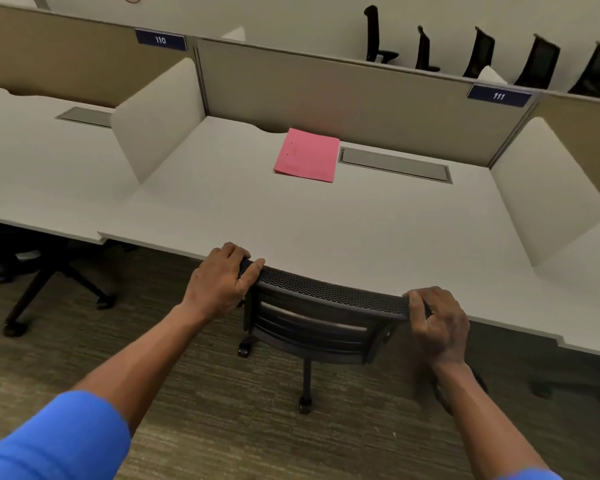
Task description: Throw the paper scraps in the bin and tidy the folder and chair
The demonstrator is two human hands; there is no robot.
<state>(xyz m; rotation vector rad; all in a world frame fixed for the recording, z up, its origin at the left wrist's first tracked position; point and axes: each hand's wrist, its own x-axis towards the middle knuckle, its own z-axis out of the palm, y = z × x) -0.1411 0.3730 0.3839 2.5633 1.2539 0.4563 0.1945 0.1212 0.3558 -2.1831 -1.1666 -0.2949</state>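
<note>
At the counter (pixel 326 216) edge, both hands, left hand (pixel 218 282) and right hand (pixel 437 323), clamp the chair (pixel 326 296) backrest's ends, likely for steering it squarely under; folder (pixel 307 155) lies closed.

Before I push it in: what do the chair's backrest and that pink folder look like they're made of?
Chair backrest: black mesh, probably woven synthetic on a plastic frame; fine perforated texture shows along the top edge. Pink folder: thin matte card or paper, lying flat with crisp edges, no gloss.

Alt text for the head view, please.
Both hands, left hand and right hand, grip the top edge of a black chair pushed against a white desk. A closed pink folder lies flat near the back.
</note>
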